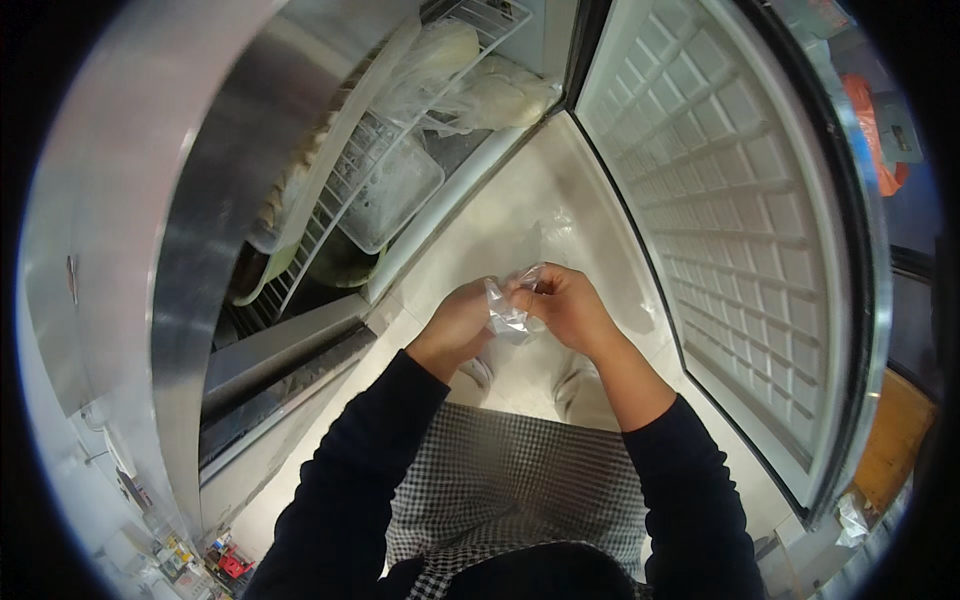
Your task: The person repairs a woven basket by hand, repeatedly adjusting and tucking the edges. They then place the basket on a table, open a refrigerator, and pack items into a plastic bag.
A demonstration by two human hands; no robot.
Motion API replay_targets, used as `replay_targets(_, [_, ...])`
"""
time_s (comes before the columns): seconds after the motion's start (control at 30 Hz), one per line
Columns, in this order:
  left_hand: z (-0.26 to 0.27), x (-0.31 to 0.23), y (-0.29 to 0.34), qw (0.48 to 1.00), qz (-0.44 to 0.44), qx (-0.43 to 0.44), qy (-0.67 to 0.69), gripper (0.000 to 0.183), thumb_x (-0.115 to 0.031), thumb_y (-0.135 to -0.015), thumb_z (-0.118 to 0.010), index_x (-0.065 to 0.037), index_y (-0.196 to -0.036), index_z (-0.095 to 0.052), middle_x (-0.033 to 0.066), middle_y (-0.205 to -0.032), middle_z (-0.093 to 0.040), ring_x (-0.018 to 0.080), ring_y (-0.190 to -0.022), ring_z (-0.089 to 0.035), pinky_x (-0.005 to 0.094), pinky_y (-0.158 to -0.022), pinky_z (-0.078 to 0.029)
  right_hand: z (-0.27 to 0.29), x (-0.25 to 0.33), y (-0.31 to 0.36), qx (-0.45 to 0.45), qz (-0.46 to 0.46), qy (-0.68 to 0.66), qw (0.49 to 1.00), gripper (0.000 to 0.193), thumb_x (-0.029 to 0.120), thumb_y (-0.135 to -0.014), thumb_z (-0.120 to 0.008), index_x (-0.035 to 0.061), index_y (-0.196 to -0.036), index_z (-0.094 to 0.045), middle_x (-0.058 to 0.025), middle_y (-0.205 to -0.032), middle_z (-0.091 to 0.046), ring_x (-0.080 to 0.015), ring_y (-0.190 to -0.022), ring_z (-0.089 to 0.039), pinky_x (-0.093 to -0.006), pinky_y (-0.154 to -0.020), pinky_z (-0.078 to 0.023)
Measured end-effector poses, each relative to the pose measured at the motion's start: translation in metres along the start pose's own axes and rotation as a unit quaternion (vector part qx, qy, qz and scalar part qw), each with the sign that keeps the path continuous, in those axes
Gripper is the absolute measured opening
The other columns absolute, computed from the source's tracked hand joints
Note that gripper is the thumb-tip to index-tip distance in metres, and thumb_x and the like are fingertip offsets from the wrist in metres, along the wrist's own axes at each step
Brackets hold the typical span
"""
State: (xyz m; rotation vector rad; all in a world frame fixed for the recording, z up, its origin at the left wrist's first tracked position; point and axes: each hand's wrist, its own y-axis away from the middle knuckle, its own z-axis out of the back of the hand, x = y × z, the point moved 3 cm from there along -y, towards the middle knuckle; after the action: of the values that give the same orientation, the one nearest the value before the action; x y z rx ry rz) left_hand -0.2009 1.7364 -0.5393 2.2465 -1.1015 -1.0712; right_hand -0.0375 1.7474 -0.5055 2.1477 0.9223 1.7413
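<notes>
Between my two hands, in front of my checked apron (520, 470), is a thin clear plastic bag (508, 315), crumpled and shiny. My left hand (460, 318) is closed on its left side. On the other side my right hand (562, 303) pinches the upper part of the plastic, fingertips close to the left hand. The plastic hangs a little below the fingers. Whether anything is inside it I cannot tell. Both hands are held over the floor, beside the open fridge or freezer.
On the left stands an open steel cabinet with a white wire shelf (345, 170), a clear plastic container (395, 195) and bagged food (505, 95). Its open white ribbed door (720, 230) takes up the right side. An orange bag (872, 130) and a wooden board (895, 440) lie beyond the door.
</notes>
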Motion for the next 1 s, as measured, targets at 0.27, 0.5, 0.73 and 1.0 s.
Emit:
replay_targets(0.27, [0.043,-0.011,-0.036,0.993,-0.015,-0.089,-0.077,0.020,-0.017,-0.092,-0.065,-0.001,-0.104,-0.066,0.0064,-0.091,-0.067,0.0179,-0.088,-0.063,0.0301,-0.083,-0.051,0.031,-0.052,-0.073,-0.054,0.078,0.212,0.973,0.019,0.001,-0.085,-0.062,0.0001,-0.103,-0.067,-0.0025,-0.077,-0.062,-0.0106,-0.067,-0.053,-0.0279,-0.060,-0.045])
replay_targets(0.5, [0.077,-0.020,-0.086,0.944,-0.192,-0.048,-0.264,0.027,-0.027,-0.090,-0.069,0.000,-0.092,-0.070,0.0064,-0.085,-0.068,0.0131,-0.079,-0.061,0.0289,-0.071,-0.049,0.057,-0.081,-0.123,0.123,0.102,-0.024,0.987,0.036,0.012,-0.090,-0.068,0.0009,-0.124,-0.060,-0.0024,-0.103,-0.064,-0.0131,-0.092,-0.060,-0.0287,-0.083,-0.049])
replay_targets(0.73, [0.087,-0.029,-0.118,0.956,-0.230,-0.169,-0.064,0.012,-0.005,-0.078,-0.076,0.005,-0.079,-0.069,0.0120,-0.077,-0.068,0.0190,-0.067,-0.063,0.0353,-0.055,-0.048,0.037,-0.080,-0.170,0.158,0.106,-0.040,0.981,0.048,0.008,-0.089,-0.068,-0.0013,-0.134,-0.051,-0.0093,-0.126,-0.060,-0.0188,-0.115,-0.058,-0.0317,-0.102,-0.043])
replay_targets(1.0, [0.111,0.000,-0.105,0.961,-0.187,-0.202,-0.035,0.018,-0.009,-0.081,-0.075,0.001,-0.094,-0.068,0.0114,-0.086,-0.065,0.0226,-0.077,-0.061,0.0379,-0.059,-0.047,0.031,-0.107,-0.183,0.261,0.080,-0.057,0.960,0.035,0.013,-0.095,-0.062,-0.0013,-0.126,-0.055,-0.0079,-0.118,-0.062,-0.0154,-0.106,-0.060,-0.0287,-0.094,-0.045])
